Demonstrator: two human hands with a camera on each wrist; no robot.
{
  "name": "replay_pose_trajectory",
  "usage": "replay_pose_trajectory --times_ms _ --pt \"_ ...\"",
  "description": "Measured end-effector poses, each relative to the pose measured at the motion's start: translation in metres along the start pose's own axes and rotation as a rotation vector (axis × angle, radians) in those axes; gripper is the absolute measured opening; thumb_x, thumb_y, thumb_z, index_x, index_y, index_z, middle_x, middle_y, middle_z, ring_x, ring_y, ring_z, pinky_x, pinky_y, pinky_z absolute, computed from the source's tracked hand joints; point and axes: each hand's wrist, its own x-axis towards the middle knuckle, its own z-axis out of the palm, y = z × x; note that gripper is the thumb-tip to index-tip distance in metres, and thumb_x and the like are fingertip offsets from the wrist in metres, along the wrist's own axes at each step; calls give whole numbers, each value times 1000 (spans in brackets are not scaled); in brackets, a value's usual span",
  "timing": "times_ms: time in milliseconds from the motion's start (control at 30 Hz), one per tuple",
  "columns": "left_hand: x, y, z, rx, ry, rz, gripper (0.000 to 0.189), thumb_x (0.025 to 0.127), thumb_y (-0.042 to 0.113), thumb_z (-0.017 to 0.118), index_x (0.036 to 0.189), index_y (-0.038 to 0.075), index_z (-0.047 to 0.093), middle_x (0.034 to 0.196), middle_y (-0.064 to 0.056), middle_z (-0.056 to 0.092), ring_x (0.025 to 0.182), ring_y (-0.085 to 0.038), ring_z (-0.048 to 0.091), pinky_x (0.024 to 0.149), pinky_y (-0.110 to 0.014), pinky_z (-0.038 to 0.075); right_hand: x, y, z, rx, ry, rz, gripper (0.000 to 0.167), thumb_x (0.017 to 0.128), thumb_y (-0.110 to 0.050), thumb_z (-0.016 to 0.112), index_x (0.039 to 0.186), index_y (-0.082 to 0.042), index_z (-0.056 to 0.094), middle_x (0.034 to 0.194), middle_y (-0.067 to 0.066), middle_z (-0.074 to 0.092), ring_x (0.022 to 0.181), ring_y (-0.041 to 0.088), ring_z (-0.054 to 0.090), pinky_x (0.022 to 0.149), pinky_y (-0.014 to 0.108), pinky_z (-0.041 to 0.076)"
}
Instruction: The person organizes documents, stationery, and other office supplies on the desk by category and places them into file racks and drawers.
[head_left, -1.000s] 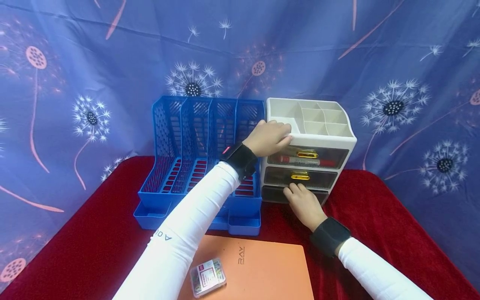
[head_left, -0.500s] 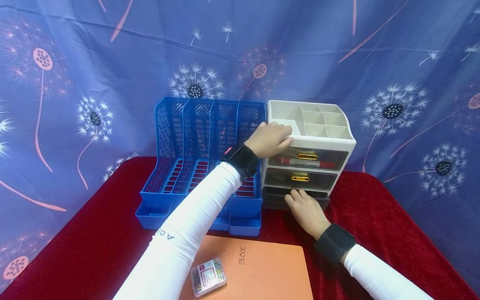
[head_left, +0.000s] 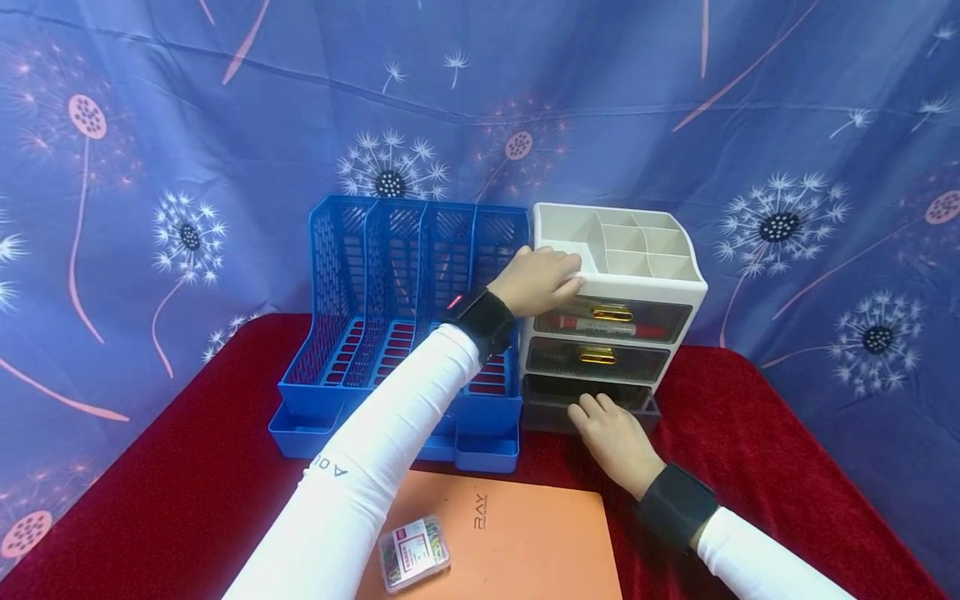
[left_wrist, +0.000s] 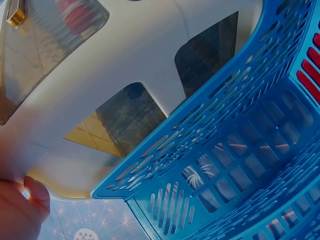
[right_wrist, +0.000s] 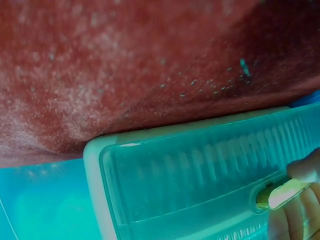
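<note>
A white desk organizer [head_left: 648,290] with smoky clear drawers stands at the back, right of centre. My left hand [head_left: 537,280] grips its upper front edge at the left; in the left wrist view, only a little of that hand shows. Lower down, my right hand [head_left: 617,440] is at the bottom drawer [head_left: 546,417], which is pulled partway out. In the right wrist view, its finger and thumb pinch the drawer's gold handle [right_wrist: 287,194]. The top drawer contains a red-capped marker [head_left: 600,326]. Both upper drawers are closed.
Left of the organizer, against its side, stands a blue file rack [head_left: 397,387] with front trays. In front lies an orange folder [head_left: 540,533] bearing a small clear box [head_left: 415,554] of coloured pieces. Red cloth [head_left: 180,475] covers the table before a blue patterned curtain [head_left: 255,142].
The bottom drawer has slid out toward me, with my right hand moving back along with it. My left hand has kept its hold on the organizer's edge.
</note>
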Motion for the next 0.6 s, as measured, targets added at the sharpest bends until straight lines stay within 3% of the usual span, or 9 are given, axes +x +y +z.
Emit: replay_pose_trajectory --times_ms 600 --pt "-2 1 -4 -4 3 3 27 100 33 37 102 14 56 91 2 60 87 -15 52 75 -32 35 -10 -19 -20 1 -53 -21 29 64 14 71 82 -4 55 80 10 54 68 22 49 53 32 49"
